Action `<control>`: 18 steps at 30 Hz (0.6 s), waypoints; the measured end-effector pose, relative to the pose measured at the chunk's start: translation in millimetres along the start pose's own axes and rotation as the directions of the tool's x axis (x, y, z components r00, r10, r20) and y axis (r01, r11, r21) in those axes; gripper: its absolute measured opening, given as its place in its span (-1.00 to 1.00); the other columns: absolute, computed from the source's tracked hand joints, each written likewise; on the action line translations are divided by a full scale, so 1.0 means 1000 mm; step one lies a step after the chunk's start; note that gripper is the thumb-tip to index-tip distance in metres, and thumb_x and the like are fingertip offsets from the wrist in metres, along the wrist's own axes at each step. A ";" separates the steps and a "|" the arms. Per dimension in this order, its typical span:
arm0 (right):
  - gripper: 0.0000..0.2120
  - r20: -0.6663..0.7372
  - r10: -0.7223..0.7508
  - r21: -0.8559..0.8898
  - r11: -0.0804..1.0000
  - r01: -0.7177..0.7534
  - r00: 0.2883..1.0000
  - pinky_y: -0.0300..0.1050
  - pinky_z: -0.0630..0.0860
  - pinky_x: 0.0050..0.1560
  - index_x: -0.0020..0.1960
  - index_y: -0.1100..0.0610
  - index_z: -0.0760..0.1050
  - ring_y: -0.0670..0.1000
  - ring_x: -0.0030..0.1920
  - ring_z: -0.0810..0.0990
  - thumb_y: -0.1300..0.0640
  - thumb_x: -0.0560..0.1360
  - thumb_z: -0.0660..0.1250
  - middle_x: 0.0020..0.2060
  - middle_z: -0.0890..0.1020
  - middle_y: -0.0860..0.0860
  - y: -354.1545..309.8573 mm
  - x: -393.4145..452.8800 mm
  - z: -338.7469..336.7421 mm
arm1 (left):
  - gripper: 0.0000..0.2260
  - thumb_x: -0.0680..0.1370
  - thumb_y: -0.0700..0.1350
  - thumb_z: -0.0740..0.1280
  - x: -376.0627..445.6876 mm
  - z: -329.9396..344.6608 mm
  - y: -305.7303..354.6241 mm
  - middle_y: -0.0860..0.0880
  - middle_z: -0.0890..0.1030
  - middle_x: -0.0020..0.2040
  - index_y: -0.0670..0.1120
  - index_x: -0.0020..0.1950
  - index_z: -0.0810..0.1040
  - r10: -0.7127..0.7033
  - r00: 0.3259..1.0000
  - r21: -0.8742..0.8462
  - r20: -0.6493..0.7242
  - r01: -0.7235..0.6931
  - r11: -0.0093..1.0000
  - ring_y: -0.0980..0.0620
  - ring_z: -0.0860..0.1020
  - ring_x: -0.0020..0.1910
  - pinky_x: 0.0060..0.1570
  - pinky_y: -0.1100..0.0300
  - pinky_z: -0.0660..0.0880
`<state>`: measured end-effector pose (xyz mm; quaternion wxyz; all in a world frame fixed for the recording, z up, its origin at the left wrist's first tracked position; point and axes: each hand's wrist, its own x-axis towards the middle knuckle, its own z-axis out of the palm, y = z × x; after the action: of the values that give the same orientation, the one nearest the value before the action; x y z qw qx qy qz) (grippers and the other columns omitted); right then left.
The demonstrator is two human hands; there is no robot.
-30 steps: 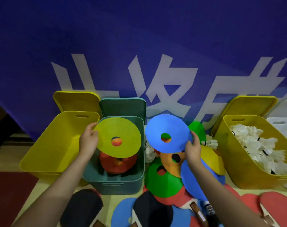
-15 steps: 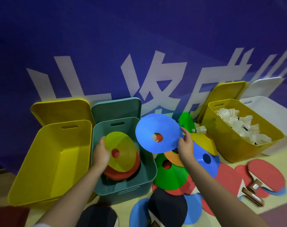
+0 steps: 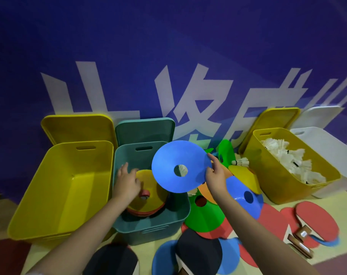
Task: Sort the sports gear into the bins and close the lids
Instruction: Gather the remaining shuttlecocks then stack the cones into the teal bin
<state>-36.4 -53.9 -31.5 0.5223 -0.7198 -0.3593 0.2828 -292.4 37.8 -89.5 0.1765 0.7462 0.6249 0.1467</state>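
Released now, the yellow disc cone [image 3: 150, 192] is lying in the teal bin [image 3: 147, 225] — left hand [image 3: 127, 182] hovering open-fingered, right hand [image 3: 215, 174] pinching the blue disc cone [image 3: 166, 167].

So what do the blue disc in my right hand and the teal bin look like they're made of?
Blue disc: probably soft, flexible plastic; thin, matte, evenly coloured, with a centre hole, pinched at its rim by the right hand.
Teal bin: likely rigid moulded plastic; smooth satin walls, rounded corners, cut-out handle slot.
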 end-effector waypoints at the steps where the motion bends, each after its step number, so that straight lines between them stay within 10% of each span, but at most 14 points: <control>1: -0.55 0.025 -0.023 -0.035 0.999 0.023 0.999 -0.25 0.40 -0.38 0.38 -0.05 0.31 -0.03 -0.35 0.48 0.31 0.57 0.06 -0.06 0.59 -0.04 -0.004 -0.001 0.003 | -0.64 0.58 -0.16 0.23 -0.001 -0.010 -0.001 -0.15 0.14 0.53 -0.06 0.39 0.43 0.054 0.994 -0.045 -0.098 -0.058 0.997 -0.15 0.09 0.51 0.41 -0.04 0.25; 4: -0.57 0.133 -0.078 -0.093 0.992 0.090 0.988 -0.22 0.47 -0.33 0.40 0.00 0.29 -0.03 -0.32 0.52 0.28 0.57 0.09 -0.13 0.59 -0.04 -0.014 -0.002 0.023 | -0.64 0.59 -0.19 0.21 0.000 -0.035 -0.010 -0.15 0.24 0.49 -0.08 0.39 0.42 0.026 0.955 -0.178 -0.294 -0.081 0.981 -0.16 0.21 0.46 0.36 -0.04 0.29; 13: -0.62 0.293 -0.006 -0.240 0.967 0.080 0.956 -0.05 0.48 0.01 0.35 0.12 0.34 0.14 0.08 0.58 0.14 0.54 0.25 0.09 0.60 0.06 0.000 -0.022 0.124 | -0.57 0.65 -0.14 0.11 -0.012 -0.016 -0.046 -0.14 0.53 0.28 0.00 0.53 0.20 -0.225 0.964 -0.396 -0.138 0.155 0.905 -0.19 0.56 0.06 -0.10 0.08 0.44; 18: -0.66 0.272 0.125 -0.312 0.949 -0.036 0.954 -0.23 0.37 0.02 0.33 0.18 0.38 0.19 0.21 0.52 0.21 0.57 0.24 0.19 0.56 0.13 0.041 -0.026 0.150 | -0.58 0.63 -0.13 0.13 -0.013 -0.013 -0.042 -0.13 0.55 0.27 0.02 0.51 0.24 -0.260 0.947 -0.424 -0.189 0.160 0.892 -0.20 0.55 0.10 0.00 0.03 0.50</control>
<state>-159.8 -0.9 -113.5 0.3354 -0.7566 -0.4408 0.3475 -337.4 32.8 -96.2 0.2642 0.5980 0.6754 0.3414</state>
